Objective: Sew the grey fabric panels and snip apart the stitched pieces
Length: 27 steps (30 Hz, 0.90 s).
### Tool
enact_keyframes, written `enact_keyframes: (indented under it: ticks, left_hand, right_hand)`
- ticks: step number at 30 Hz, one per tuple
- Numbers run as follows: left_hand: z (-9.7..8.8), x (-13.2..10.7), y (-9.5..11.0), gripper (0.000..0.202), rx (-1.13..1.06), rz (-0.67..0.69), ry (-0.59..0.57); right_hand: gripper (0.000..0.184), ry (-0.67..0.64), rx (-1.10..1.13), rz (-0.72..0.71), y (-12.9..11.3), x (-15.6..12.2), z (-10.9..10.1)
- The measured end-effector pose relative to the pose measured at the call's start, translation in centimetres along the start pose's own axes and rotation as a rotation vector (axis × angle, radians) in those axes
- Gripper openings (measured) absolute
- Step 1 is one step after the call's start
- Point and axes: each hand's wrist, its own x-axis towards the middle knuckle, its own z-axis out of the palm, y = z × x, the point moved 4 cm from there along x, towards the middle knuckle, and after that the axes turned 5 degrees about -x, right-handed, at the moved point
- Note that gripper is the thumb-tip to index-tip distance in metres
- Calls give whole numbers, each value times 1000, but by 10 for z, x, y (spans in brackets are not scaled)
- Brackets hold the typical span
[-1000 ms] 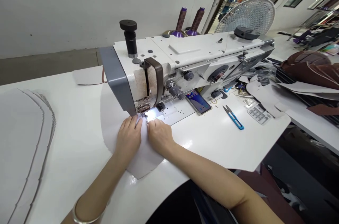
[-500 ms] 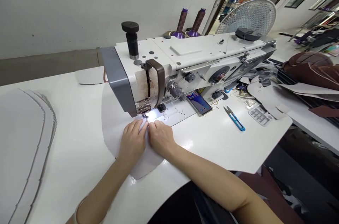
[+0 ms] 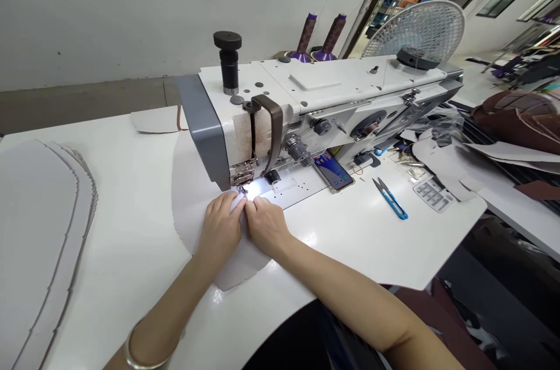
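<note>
Left hand point(image 3: 219, 229) and right hand point(image 3: 265, 225) curl closed on a pale cut panel point(image 3: 192, 206) at the presser foot point(image 3: 242, 174)

Blue thread snips point(image 3: 390, 198) near a smartphone point(image 3: 333, 171)

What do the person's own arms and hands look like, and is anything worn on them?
Both forearms are bare, with no sleeves, and neither the left hand nor the right hand wears a glove. A thin silver-coloured bangle circles the left wrist; the right arm shows no jewellery.

White sewing table point(image 3: 350, 247), stacked pale panels point(image 3: 39, 241)
</note>
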Motion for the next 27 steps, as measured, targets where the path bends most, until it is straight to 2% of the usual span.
enact_keyframes:
  ticks: [16, 27]
  left_hand:
    - [2, 5, -8, 34, 40, 5, -18]
    - [0, 5, -7, 33, 81, 16, 17]
  right_hand:
    - [17, 54, -22, -19, -4, 6, 3]
    - [18, 14, -25, -4, -4, 7, 2]
